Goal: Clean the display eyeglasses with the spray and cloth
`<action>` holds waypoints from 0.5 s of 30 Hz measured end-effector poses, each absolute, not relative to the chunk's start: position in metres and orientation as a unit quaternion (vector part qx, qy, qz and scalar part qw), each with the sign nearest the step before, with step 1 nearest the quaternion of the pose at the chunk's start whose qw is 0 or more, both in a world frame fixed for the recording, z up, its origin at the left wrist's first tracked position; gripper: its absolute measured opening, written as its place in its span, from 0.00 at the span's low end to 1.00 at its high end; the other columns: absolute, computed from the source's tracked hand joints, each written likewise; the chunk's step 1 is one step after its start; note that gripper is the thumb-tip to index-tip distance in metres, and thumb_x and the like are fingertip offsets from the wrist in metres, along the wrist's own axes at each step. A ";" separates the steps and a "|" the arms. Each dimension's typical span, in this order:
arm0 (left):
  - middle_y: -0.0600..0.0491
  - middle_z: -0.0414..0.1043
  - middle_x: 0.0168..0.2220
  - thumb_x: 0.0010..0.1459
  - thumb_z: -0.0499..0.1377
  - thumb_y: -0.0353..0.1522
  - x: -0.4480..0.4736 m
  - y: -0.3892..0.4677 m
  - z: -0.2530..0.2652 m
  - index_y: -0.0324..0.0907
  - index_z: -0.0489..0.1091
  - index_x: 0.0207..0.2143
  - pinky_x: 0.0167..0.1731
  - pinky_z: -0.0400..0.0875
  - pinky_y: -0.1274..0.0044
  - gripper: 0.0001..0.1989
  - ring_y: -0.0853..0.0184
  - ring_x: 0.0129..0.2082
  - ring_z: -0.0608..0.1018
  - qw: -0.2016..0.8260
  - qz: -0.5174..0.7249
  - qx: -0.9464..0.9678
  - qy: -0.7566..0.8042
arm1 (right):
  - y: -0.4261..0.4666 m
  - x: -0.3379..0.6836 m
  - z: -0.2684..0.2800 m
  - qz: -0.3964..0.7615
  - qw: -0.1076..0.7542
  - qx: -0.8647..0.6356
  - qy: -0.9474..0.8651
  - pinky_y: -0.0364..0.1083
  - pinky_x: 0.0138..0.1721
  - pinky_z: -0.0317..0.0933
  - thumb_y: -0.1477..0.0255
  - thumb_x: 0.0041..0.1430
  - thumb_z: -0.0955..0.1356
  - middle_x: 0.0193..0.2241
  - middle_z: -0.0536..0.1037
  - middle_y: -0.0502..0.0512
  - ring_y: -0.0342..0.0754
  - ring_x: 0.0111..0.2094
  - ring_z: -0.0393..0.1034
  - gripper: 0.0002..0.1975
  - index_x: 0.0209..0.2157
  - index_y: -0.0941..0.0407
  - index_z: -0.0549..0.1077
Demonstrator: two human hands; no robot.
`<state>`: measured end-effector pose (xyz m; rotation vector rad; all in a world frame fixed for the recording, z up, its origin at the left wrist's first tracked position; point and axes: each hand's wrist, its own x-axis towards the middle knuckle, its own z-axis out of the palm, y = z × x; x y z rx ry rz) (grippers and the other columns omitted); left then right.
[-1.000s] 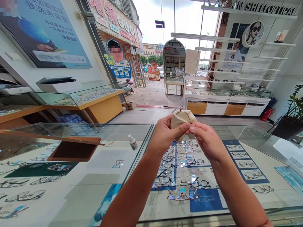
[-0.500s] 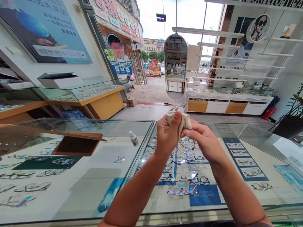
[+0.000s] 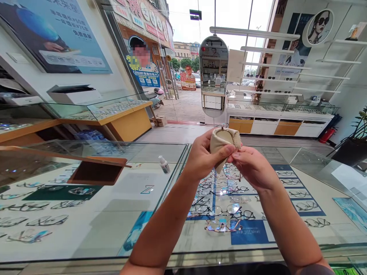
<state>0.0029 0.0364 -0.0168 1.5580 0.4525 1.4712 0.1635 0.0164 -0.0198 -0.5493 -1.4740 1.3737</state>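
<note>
Both my hands are raised over the glass counter, close together. My left hand (image 3: 202, 158) is closed on a beige lens cloth (image 3: 215, 144), its thumb pressing the cloth from the front. The cloth wraps one round lens of a pair of eyeglasses (image 3: 225, 134), whose thin rim shows at the top. My right hand (image 3: 255, 166) pinches the eyeglasses beside the cloth; its fingers hide most of the frame there. A thin rim hangs below the hands, over the displayed frames.
Rows of eyeglass frames (image 3: 223, 225) lie under the counter glass (image 3: 177, 244). A small spray bottle (image 3: 164, 165) stands on the left, beyond it a brown tray (image 3: 97, 172). An oval mirror (image 3: 213, 76) stands past the counter.
My left hand has turned, its thumb moving from the top of the cloth to lower on its front. A lens rim now shows inside the cloth. The view shifted slightly.
</note>
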 end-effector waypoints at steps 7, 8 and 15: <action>0.58 0.68 0.18 0.58 0.71 0.53 0.016 0.028 -0.026 0.43 0.74 0.28 0.21 0.65 0.77 0.24 0.73 0.18 0.68 0.409 0.676 0.579 0.201 | 0.010 0.160 -0.022 0.554 0.481 -0.223 -0.641 0.56 0.54 0.65 0.55 0.58 0.77 0.36 0.79 0.53 0.53 0.44 0.71 0.15 0.26 0.51 0.82; 0.59 0.66 0.17 0.60 0.69 0.53 0.017 0.028 -0.027 0.43 0.73 0.26 0.19 0.64 0.78 0.25 0.74 0.17 0.67 0.409 0.681 0.574 0.198 | 0.010 0.160 -0.021 0.553 0.482 -0.224 -0.642 0.56 0.54 0.65 0.55 0.57 0.77 0.35 0.79 0.53 0.53 0.43 0.71 0.14 0.27 0.50 0.82; 0.53 0.72 0.20 0.65 0.63 0.56 -0.003 0.043 -0.022 0.41 0.77 0.31 0.18 0.70 0.77 0.27 0.68 0.20 0.77 0.475 0.581 0.645 0.146 | 0.014 0.165 -0.017 0.570 0.496 -0.230 -0.614 0.54 0.54 0.64 0.60 0.56 0.77 0.32 0.79 0.52 0.51 0.41 0.71 0.10 0.27 0.51 0.83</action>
